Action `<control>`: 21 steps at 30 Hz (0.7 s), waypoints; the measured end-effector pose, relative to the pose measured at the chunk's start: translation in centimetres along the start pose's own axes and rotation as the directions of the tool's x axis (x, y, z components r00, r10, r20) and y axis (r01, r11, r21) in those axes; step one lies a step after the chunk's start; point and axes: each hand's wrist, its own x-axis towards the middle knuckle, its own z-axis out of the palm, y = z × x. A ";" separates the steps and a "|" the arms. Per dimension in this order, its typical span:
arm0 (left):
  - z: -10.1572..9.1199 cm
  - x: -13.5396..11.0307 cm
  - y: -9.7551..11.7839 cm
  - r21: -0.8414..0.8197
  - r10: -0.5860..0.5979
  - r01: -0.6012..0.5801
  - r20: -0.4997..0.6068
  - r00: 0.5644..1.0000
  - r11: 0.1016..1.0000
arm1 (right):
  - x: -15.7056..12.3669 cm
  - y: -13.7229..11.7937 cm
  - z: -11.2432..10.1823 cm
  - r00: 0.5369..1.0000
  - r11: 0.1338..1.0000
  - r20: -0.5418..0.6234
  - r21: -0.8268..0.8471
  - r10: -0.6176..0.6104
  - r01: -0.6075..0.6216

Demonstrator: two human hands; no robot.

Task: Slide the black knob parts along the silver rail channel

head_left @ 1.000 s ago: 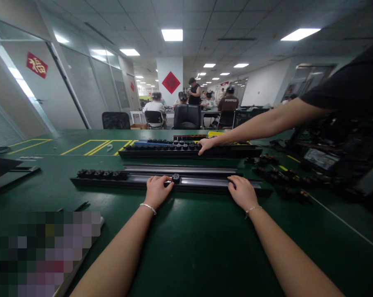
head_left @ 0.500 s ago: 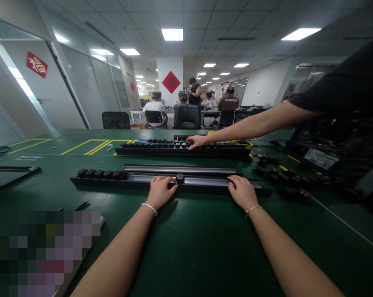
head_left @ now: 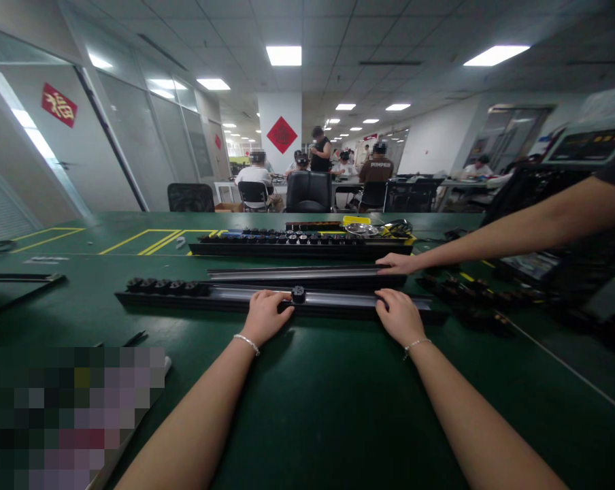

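A long black rail (head_left: 338,298) with a shiny channel lies across the table in front of me. My left hand (head_left: 267,314) holds its near wall, with the fingers over the top and the thumb in front. Close to those fingertips, a small round black part (head_left: 298,293) sits in the channel; I cannot tell whether they touch. My right hand (head_left: 400,317) grips the same rail farther right in a similar way. Several black parts (head_left: 167,286) are lined up at the rail's left end.
Behind it, a co-worker's hand (head_left: 396,263) is on the right end of a second rail (head_left: 297,273). Farther back lies a black rail (head_left: 297,250) lined with small parts. Dark parts (head_left: 471,294) are scattered at right. A shiny dish (head_left: 361,230) stands beyond.
The co-worker's hand has left the far rail and moved right and nearer, onto the second rail. That rail now lies at an angle, its right end shifted. My hands stay in place.
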 end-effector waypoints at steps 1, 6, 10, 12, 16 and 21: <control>0.0 0.0 0.0 -0.002 0.007 -0.007 0.004 1.000 1.000 | 0.0 0.0 0.0 1.000 1.000 0.002 -0.001 0.000 0.000; 0.3 -0.1 0.2 -0.002 0.034 -0.034 0.017 0.999 0.999 | 0.0 0.0 -0.2 1.000 1.000 0.011 0.003 0.002 -0.002; 0.3 -0.1 0.4 0.012 0.061 -0.061 0.036 0.998 0.998 | 0.0 -0.1 -0.3 1.000 1.000 0.026 0.005 0.007 -0.007; 0.2 -0.2 0.6 0.017 0.073 -0.074 0.048 0.996 0.997 | 0.0 -0.1 -0.4 0.999 1.000 0.031 0.009 0.009 -0.009; 0.1 -0.2 1.0 0.005 0.097 -0.098 0.078 0.992 0.995 | 0.0 0.0 -0.3 0.999 1.000 0.033 0.024 0.007 -0.007; 0.0 -0.2 1.2 0.015 0.091 -0.093 0.110 0.990 0.996 | -0.1 -0.1 -0.3 1.000 0.999 0.022 0.034 0.009 -0.010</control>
